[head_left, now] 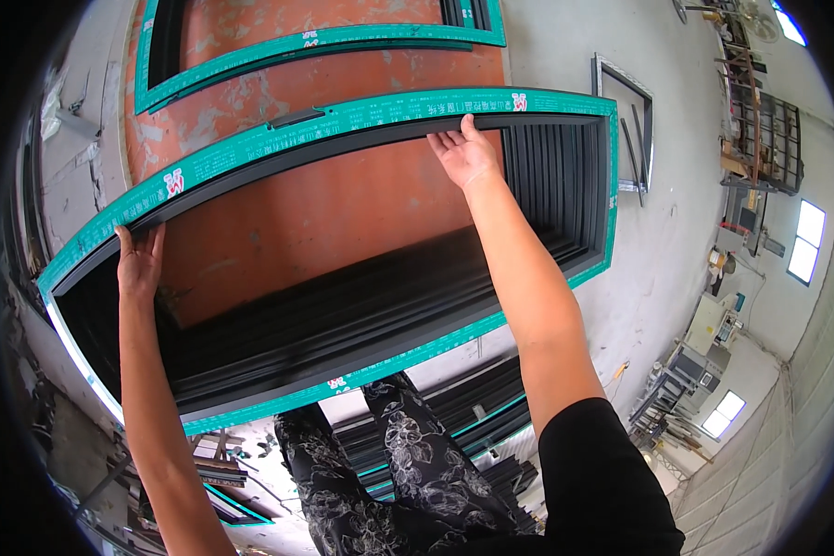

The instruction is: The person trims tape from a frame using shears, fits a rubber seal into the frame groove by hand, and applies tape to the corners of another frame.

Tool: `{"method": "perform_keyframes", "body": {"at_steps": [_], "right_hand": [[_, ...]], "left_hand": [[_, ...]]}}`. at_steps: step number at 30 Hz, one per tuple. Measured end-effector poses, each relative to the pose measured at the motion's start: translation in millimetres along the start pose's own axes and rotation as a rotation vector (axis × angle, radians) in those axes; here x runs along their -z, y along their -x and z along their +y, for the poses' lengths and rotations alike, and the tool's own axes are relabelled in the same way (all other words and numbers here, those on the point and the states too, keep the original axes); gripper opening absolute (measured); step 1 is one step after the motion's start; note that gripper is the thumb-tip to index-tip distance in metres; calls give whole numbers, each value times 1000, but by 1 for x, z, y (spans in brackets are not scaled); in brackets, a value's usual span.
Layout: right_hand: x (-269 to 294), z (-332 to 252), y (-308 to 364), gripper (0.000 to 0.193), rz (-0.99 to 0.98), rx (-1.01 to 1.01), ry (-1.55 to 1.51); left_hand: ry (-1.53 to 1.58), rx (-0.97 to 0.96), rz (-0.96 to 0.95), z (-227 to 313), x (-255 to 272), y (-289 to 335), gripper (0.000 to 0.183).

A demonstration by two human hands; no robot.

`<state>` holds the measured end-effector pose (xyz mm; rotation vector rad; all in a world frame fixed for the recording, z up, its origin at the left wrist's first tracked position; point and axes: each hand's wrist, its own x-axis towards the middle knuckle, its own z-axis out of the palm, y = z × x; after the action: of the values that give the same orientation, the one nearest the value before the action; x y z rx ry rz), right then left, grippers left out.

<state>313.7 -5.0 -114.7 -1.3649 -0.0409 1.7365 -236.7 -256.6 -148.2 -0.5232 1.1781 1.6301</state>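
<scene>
A large black window frame (380,109), its faces covered in green protective film, lies across the view on top of a stack of similar frames (551,176). Toward the left end of its far rail, my left hand (139,267) grips the inner edge, thumb up on the film and fingertips tucked partly out of sight. My right hand (468,157) holds the same rail farther right, its thumb on the green face and its fingers curled at the inner edge. Both arms reach over the opening. A dark slot is visible in the rail between my hands.
Beneath the stack is a worn orange-red board (315,222). Another green-filmed frame (315,42) lies beyond it. A smaller frame (625,120) rests on the pale floor to the right. More dark profiles (435,435) lie near my legs. Machines (700,361) stand farther right.
</scene>
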Motion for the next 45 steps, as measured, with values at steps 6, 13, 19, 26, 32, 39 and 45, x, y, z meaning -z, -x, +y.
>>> {"method": "perform_keyframes", "body": {"at_steps": [6,13,19,26,32,39,45], "right_hand": [[-1,2,2,51,37,37,5],[-11,-7,12,40,55,8,63],[-24,-12,10,39,171,-36,124],[8,-26,-7,44,242,10,312],[72,62,154,48,-507,184,1541],[158,47,237,90,-786,265,2473],[176,44,231,80,-685,469,2426]], "left_hand": [[39,48,-58,2,8,6,32],[28,13,-56,-2,11,1,22],[0,-34,81,-4,-7,5,20],[-252,-24,53,-28,-22,19,28],[-1514,-417,-88,-76,53,181,65],[-2270,-583,-488,-140,105,291,86],[-2283,-555,-525,-140,101,276,72]]}}
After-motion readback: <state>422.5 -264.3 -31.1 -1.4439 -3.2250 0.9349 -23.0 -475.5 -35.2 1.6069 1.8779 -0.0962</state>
